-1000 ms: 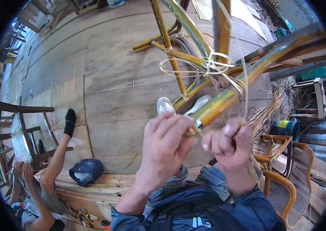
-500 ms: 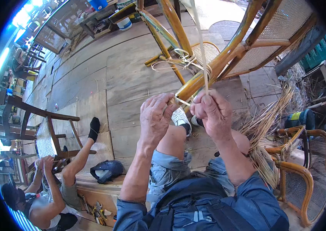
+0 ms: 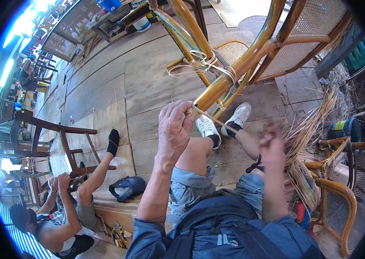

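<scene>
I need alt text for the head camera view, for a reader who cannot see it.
A seated person's left hand grips the end of a rattan chair frame, while the right hand pulls a thin cane strip from it. Another person works on a dark chair at the left.

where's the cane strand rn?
Head view, centre: the cane strand runs from the left hand at the rattan chair leg toward the right hand.
</scene>
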Demonstrator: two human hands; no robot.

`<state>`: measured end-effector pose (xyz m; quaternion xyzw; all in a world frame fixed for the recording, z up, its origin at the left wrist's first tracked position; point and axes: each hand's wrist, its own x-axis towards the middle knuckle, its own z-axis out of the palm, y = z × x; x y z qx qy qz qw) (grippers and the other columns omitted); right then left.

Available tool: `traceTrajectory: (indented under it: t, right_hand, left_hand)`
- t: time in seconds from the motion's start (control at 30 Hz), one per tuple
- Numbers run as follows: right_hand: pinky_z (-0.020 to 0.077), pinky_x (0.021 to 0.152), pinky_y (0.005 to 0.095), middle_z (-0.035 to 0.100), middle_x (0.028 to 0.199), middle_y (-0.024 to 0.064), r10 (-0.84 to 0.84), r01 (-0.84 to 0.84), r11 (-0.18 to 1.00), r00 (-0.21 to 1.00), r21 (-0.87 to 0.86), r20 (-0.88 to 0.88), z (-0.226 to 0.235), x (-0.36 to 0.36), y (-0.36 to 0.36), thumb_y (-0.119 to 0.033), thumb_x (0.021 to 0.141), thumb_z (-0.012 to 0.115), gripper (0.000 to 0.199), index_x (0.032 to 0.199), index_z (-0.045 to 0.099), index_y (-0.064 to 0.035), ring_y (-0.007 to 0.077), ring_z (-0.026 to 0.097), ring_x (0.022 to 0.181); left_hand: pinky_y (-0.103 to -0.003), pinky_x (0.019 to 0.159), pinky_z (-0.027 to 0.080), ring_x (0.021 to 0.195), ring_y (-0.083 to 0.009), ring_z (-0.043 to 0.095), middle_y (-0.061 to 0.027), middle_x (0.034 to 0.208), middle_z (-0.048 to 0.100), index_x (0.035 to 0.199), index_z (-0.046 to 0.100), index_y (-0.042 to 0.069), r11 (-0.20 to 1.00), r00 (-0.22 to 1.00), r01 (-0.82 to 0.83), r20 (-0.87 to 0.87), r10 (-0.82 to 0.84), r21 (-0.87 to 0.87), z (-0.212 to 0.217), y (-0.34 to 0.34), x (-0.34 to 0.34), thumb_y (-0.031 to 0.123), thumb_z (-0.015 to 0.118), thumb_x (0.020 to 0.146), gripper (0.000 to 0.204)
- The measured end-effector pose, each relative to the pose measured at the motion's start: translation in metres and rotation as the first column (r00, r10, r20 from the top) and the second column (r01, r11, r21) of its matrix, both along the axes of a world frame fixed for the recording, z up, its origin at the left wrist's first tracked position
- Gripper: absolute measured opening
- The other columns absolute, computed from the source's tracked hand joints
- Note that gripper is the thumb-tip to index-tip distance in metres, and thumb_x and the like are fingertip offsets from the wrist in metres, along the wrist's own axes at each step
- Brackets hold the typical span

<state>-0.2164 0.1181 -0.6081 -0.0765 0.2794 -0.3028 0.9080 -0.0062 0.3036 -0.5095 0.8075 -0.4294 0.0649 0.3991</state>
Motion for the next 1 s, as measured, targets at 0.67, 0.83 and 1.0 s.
traceTrajectory:
  t: [0.67, 0.83, 1.0]
  right_hand:
    - [0.0363, 0.047, 0.0217, 0.055, 0.071, 0.0023, 0.645, -0.539, 0.477, 0.751, -0.694, -0.140, -0.024, 0.168, 0.036, -0.024, 0.086, 0.058, 0.023, 0.095, 0.057, -0.0023, 0.0079, 0.048, 0.056]
    - [0.0387, 0.056, 0.0203, 0.056, 0.078, 0.0034, 0.881, -0.720, 0.373, 0.473, -0.584, -0.020, 0.030, 0.095, 0.031, -0.028, 0.086, 0.054, 0.034, 0.103, 0.056, 0.0009, 0.0097, 0.052, 0.064]
    - [0.0456, 0.062, 0.0252, 0.060, 0.087, 0.0079, 0.534, -0.453, 0.173, 0.789, -0.875, -0.303, 0.093, 0.090, 0.034, -0.015, 0.086, 0.052, 0.028, 0.112, 0.056, -0.0052, 0.0159, 0.058, 0.068]
  left_hand:
    - [-0.038, 0.091, 0.033, 0.097, -0.0279, 0.049, -0.0103, 0.105, 0.055, 0.118, 0.052, 0.007, 0.949, 0.974, 0.187, -0.171, -0.147, 0.254, 0.024, 0.001, 0.018, 0.010, 0.059, 0.078, 0.041]
    - [-0.035, 0.091, 0.038, 0.105, -0.0269, 0.049, -0.0121, 0.109, 0.054, 0.118, 0.055, 0.008, 0.950, 0.976, 0.191, -0.153, -0.156, 0.246, 0.025, 0.003, 0.017, 0.011, 0.059, 0.082, 0.036]
    - [-0.034, 0.091, 0.038, 0.105, -0.0268, 0.049, -0.0120, 0.109, 0.054, 0.117, 0.055, 0.007, 0.962, 0.968, 0.199, -0.192, -0.163, 0.185, 0.021, 0.004, 0.016, 0.011, 0.057, 0.083, 0.035]
